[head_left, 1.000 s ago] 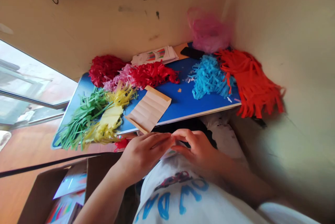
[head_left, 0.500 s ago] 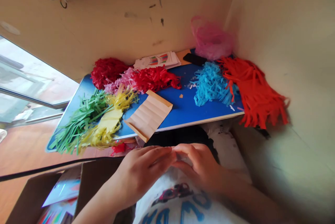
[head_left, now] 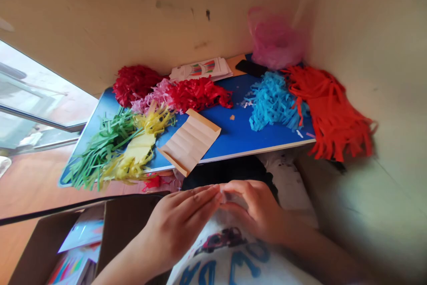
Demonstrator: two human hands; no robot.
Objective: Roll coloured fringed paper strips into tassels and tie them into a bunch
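Note:
My left hand and my right hand meet in front of my shirt, below the table's near edge. Their fingertips touch and are closed on a small clear, filmy piece, mostly hidden by the fingers. Just beyond them, a creased tan paper piece with folded ends lies at the table edge. Left of it are yellow fringed paper and green paper strips.
Red fringe, pink fringe, blue fringe and orange-red fringe lie on the blue table. A black phone, printed sheets and a pink plastic bag stand behind. A cardboard box is at lower left.
The camera view has shifted slightly, moving the table up in the picture. My fingers have moved only a little and stay together around the clear piece.

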